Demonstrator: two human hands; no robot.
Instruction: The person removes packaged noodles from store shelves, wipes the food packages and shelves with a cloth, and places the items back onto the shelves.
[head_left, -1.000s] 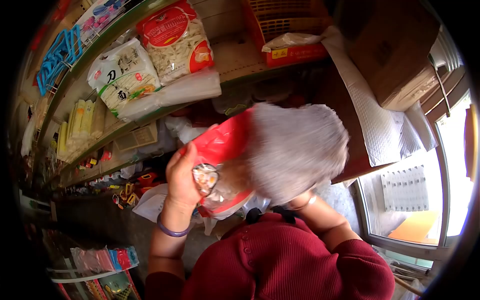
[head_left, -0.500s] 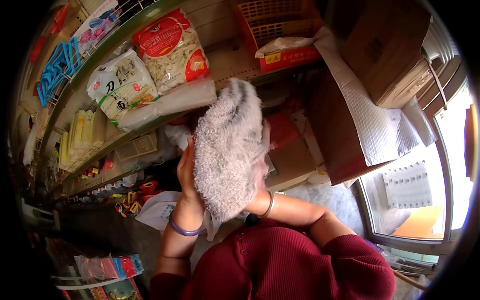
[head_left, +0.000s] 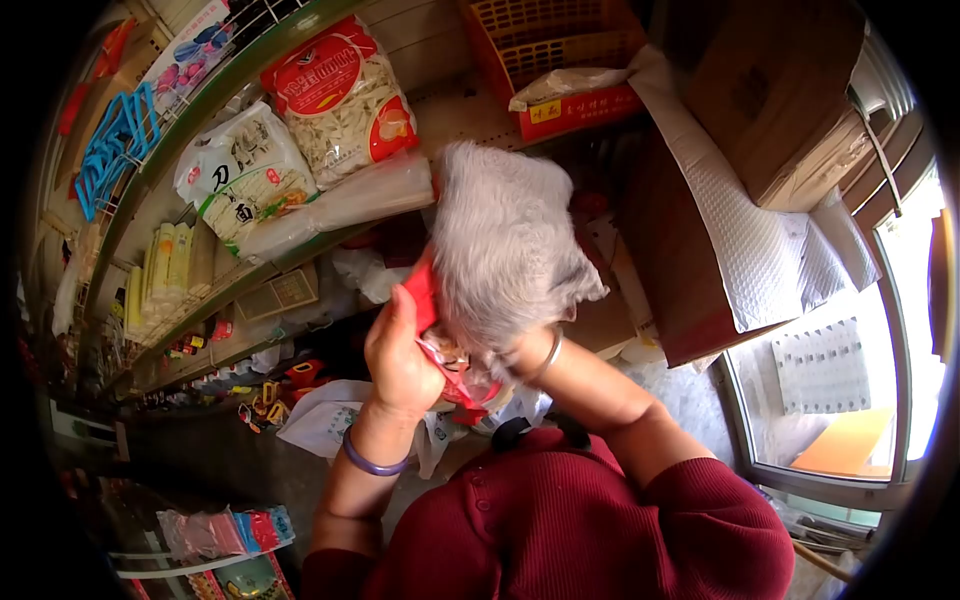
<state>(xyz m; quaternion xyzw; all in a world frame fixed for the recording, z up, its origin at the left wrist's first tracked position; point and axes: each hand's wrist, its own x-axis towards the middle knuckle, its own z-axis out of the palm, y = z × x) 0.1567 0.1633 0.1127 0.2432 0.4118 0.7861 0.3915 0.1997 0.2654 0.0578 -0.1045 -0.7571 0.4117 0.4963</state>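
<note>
My left hand grips the edge of a red, partly clear plastic packet, its thumb up along the near side and its other fingers mostly behind. Something brownish shows through the clear part. Over the packet lies a fluffy grey cloth, slightly blurred by motion. My right hand is at the cloth's lower end and holds it; the cloth covers its fingers. Whether the cloth is a mitt or a loose rag I cannot tell.
Shelves to the left bear a red-and-clear food bag, a white noodle bag and yellow rolls. An orange basket stands at the back. Cardboard boxes and silver bubble sheeting are on the right, near a glass door.
The fluffy cloth has shifted right and turned, uncovering the red packet in my left hand. My right hand has moved slightly up and right with the cloth.
</note>
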